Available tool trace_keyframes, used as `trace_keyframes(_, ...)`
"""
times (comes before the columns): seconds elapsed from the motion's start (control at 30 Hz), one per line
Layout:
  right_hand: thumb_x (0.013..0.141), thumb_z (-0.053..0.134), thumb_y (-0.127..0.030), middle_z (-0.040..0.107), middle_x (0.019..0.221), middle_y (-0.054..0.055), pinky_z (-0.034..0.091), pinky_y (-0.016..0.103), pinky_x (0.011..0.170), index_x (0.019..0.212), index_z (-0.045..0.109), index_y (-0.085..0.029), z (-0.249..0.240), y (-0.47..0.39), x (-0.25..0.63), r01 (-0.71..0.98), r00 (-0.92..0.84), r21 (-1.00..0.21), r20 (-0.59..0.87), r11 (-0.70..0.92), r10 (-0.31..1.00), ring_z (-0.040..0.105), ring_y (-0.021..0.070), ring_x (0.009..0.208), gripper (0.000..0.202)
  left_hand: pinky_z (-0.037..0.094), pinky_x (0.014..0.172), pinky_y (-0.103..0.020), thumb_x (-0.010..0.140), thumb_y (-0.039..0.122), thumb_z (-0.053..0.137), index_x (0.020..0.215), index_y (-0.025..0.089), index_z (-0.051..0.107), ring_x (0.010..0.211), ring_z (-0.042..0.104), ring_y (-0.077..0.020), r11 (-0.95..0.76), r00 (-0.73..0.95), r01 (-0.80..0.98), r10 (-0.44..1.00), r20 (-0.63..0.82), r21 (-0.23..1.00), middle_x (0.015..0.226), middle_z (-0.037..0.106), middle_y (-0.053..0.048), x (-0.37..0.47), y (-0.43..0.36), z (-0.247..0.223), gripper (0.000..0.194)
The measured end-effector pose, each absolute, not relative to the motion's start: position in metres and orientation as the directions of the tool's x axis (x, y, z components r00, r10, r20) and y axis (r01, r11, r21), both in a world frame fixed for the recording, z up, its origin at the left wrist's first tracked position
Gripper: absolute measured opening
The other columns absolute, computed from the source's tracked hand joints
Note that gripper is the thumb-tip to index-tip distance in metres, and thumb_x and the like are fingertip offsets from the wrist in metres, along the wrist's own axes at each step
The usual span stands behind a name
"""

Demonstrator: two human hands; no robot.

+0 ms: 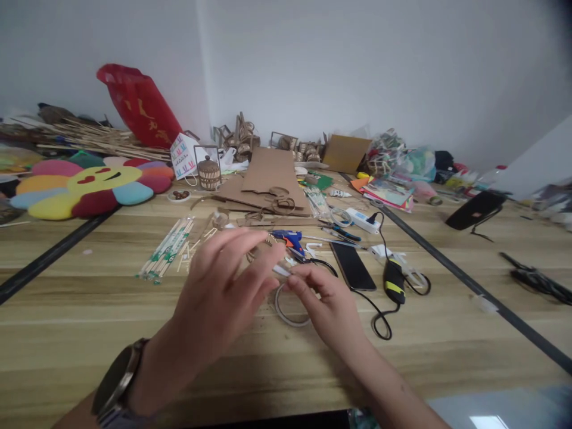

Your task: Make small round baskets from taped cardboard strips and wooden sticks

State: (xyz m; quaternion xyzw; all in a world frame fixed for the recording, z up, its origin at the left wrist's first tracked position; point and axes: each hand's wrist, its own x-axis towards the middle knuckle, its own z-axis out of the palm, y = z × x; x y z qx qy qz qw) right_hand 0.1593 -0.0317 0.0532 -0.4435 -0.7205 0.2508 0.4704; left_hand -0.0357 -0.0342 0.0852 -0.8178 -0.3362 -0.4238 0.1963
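Observation:
My left hand [227, 280], with a watch on the wrist, is raised over the table. Its fingers are spread and slightly curved, the thumb apart from them. Between and behind them shows part of a small tan ringed piece [270, 239]; whether the fingers touch it I cannot tell. My right hand [328, 301] is closed in a pinch on a small white strip [281, 270], whose far end lies near the left fingertips. Below the hands, a roll of tape [286, 319] lies flat, partly covered by the right hand. Just beyond is a blue glue gun [290, 239].
A phone [353, 266], pliers [342, 231], a power strip [363, 220] and a black-yellow corded tool [394, 281] lie to the right. Packed sticks [167, 247] and a flower cushion [96, 185] are left. Scissors [282, 201] rest on cardboard [270, 170]. A speaker [476, 210] stands far right.

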Motion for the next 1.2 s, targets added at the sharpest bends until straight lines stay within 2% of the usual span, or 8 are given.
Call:
trace_keyframes(0.1, 0.09, 0.06, -0.036, 0.073, 0.073, 0.002, 0.048, 0.027, 0.064, 0.083, 0.065, -0.02, 0.041, -0.031, 0.156, 0.181, -0.041, -0.93, 0.317, 0.319, 0.948, 0.064, 0.0174, 0.068, 0.018, 0.052, 0.086, -0.032, 0.093, 0.015, 0.056, 0.114, 0.021, 0.061, 0.095, 0.063, -0.0191, -0.701, 0.19, 0.661, 0.501, 0.844, 0.268, 0.101, 0.065, -0.005, -0.037, -0.038, 0.073, 0.022)
trace_keyframes(0.2, 0.088, 0.063, -0.041, 0.073, 0.073, 0.003, 0.048, 0.027, 0.064, 0.082, 0.066, -0.019, 0.031, -0.033, 0.148, 0.079, -0.033, -0.969, 0.233, 0.235, 0.972, 0.064, 0.0173, 0.066, 0.023, 0.056, 0.073, -0.026, 0.095, 0.024, 0.056, 0.119, 0.024, 0.063, 0.084, 0.068, -0.0157, -0.603, 0.14, 0.432, 0.78, 0.61, 0.671, 0.1, 0.069, -0.003, -0.034, -0.03, 0.054, 0.025)
trace_keyframes(0.3, 0.088, 0.062, -0.04, 0.074, 0.072, 0.003, 0.049, 0.027, 0.065, 0.079, 0.067, -0.019, 0.022, -0.038, 0.137, 0.06, -0.071, -0.972, 0.222, 0.226, 0.973, 0.065, 0.017, 0.066, 0.023, 0.059, 0.074, -0.026, 0.091, 0.029, 0.06, 0.117, 0.024, 0.067, 0.086, 0.071, -0.0169, -0.466, 0.11, 0.219, 0.885, 0.453, 0.857, 0.103, 0.073, -0.004, -0.03, -0.02, 0.04, 0.028)
trace_keyframes(0.6, 0.092, 0.057, -0.041, 0.074, 0.08, 0.003, 0.051, 0.026, 0.065, 0.086, 0.07, -0.021, 0.012, -0.039, 0.143, 0.309, -0.249, -0.892, 0.26, 0.331, 0.933, 0.068, 0.0175, 0.073, 0.024, 0.057, 0.069, -0.021, 0.083, 0.023, 0.067, 0.097, 0.027, 0.077, 0.076, 0.069, -0.0137, -0.448, 0.039, 0.194, 0.893, 0.449, 0.873, 0.086, 0.075, 0.001, -0.03, -0.015, 0.028, 0.018)
trace_keyframes(0.7, 0.091, 0.06, -0.035, 0.074, 0.104, 0.008, 0.051, 0.033, 0.083, 0.102, 0.07, -0.022, 0.022, -0.02, 0.178, 0.578, -0.388, -0.674, 0.269, 0.46, 0.882, 0.067, 0.0231, 0.097, 0.02, 0.057, 0.069, -0.022, 0.083, 0.024, 0.066, 0.098, 0.027, 0.077, 0.077, 0.069, -0.014, -0.439, 0.016, 0.193, 0.895, 0.445, 0.877, 0.09, 0.075, 0.0, -0.033, -0.009, 0.024, 0.019)
trace_keyframes(0.8, 0.093, 0.056, -0.025, 0.071, 0.113, 0.013, 0.048, 0.036, 0.093, 0.112, 0.067, -0.019, 0.025, 0.006, 0.217, 0.911, -0.191, -0.34, 0.156, 0.234, 0.969, 0.064, 0.0257, 0.108, 0.023, 0.057, 0.066, -0.023, 0.081, 0.026, 0.069, 0.105, 0.025, 0.075, 0.074, 0.067, -0.0138, -0.378, -0.028, 0.132, 0.923, 0.385, 0.916, 0.094, 0.076, -0.001, -0.035, -0.003, 0.018, 0.025)
trace_keyframes(0.97, 0.081, 0.062, -0.008, 0.071, 0.111, 0.017, 0.049, 0.035, 0.086, 0.123, 0.061, -0.013, 0.003, 0.031, 0.247, 0.951, -0.186, -0.251, 0.014, 0.183, 0.982, 0.067, 0.029, 0.102, 0.043, 0.057, 0.069, -0.025, 0.078, 0.026, 0.071, 0.114, 0.023, 0.072, 0.075, 0.064, -0.0134, -0.302, -0.012, -0.018, 0.953, 0.302, 0.953, 0.103, 0.076, -0.003, -0.037, 0.002, 0.007, 0.036)
trace_keyframes(1.2, 0.079, 0.058, -0.007, 0.066, 0.123, 0.015, 0.046, 0.034, 0.095, 0.135, 0.052, -0.015, -0.011, 0.039, 0.249, 0.938, -0.249, -0.248, -0.005, 0.24, 0.968, 0.063, 0.0257, 0.111, 0.056, 0.057, 0.069, -0.026, 0.08, 0.03, 0.069, 0.114, 0.022, 0.072, 0.075, 0.066, -0.0141, -0.238, -0.003, -0.063, 0.971, 0.238, 0.969, 0.106, 0.076, -0.004, -0.037, 0.001, 0.006, 0.035)
